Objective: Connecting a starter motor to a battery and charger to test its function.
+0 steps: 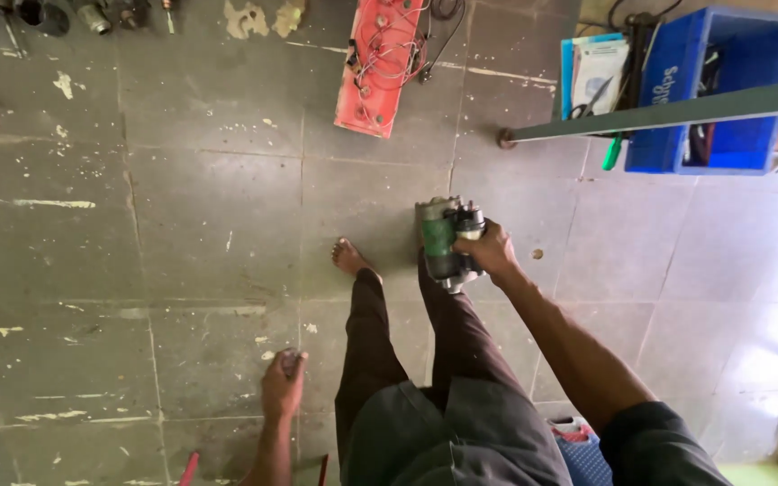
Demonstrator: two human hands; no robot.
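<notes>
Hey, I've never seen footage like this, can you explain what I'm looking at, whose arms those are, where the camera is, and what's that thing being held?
The single picture comes from a camera worn on a person's head, looking straight down, so you see that person's own arms, dark trousers and a bare foot on a grey tiled floor. The right hand grips a small grey and green motor-like part, carried above the floor. The left hand hangs low and seems closed around something small; I cannot tell what. On the floor at the top lies a red board with wires. At the upper right stands a blue crate behind a grey metal bar.
</notes>
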